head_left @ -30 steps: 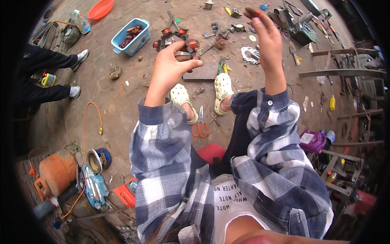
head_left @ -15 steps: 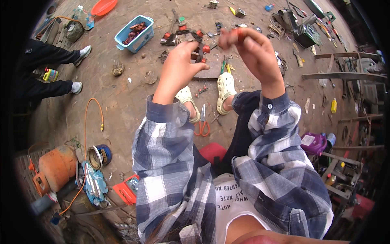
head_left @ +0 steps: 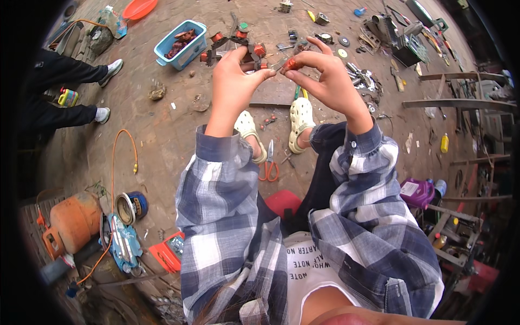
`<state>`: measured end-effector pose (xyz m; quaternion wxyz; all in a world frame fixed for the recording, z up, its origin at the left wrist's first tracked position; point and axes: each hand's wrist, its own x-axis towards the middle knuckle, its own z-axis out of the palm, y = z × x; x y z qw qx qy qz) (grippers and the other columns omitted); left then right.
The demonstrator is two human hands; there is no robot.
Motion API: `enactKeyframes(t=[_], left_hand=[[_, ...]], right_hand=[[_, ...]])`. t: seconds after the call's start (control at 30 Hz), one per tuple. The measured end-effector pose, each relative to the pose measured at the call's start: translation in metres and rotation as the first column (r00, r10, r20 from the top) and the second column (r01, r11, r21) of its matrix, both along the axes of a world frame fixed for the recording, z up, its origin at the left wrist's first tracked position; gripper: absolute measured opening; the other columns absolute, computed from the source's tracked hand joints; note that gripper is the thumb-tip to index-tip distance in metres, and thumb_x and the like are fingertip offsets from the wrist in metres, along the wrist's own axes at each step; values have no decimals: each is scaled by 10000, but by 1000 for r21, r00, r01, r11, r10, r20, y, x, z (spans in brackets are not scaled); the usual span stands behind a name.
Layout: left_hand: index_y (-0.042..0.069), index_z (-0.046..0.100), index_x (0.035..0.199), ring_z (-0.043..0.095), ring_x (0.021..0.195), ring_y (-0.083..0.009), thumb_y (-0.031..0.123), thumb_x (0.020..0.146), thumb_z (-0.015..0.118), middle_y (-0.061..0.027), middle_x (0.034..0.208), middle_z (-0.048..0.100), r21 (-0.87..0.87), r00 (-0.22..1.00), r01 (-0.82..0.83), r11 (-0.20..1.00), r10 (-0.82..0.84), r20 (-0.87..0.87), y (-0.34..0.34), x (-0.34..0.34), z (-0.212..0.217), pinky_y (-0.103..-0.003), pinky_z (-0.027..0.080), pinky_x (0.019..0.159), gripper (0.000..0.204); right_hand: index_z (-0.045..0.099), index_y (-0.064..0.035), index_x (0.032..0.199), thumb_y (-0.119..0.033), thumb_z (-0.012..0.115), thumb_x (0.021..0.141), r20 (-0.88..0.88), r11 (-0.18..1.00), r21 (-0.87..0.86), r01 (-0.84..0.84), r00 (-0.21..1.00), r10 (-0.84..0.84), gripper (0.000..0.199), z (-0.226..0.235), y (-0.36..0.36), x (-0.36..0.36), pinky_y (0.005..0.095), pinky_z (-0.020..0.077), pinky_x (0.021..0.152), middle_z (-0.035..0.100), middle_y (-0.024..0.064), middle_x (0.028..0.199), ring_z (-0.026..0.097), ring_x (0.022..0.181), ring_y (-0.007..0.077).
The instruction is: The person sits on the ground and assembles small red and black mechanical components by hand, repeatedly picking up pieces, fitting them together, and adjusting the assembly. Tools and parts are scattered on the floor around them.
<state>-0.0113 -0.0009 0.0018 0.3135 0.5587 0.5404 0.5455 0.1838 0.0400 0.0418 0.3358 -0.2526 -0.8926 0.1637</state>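
You're holding the coil ring (head_left: 259, 50) up in your left hand (head_left: 230, 81), fingers curling over its near side, thumb sticking out to the right; the hidden fingertips I can't tell. Your right hand (head_left: 331, 80) is facing it, thumb and forefinger pinching a reddish bundle (head_left: 292, 64), another finger standing apart. Watch that wire: a hard pull could be snapping a strand or pricking your thumb, and a loose left grip could be letting the ring twist. A slip would be sending it onto the dark plate (head_left: 272, 96) or your pale clogs (head_left: 300, 116). Around you, orange-handled scissors (head_left: 268, 172) are lying by your feet, green-handled pliers (head_left: 297, 92) are sitting beside the plate, and a blue tub (head_left: 190, 56) is standing beyond your left hand. Scattered metal parts (head_left: 363, 78) are crowding your right side.
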Motion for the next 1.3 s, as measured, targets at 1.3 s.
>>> enactKeyframes(t=[1.3], left_hand=[[-24, 621, 1035, 621, 745, -108, 100, 699, 788, -65, 885, 662, -197, 984, -63, 978, 94, 153, 5, -19, -1, -252, 507, 573, 395]], right_hand=[[618, 47, 909, -141, 621, 869, 80, 679, -699, -226, 918, 388, 193, 21, -9, 34, 277, 496, 662, 653, 98, 795, 624, 737, 142]])
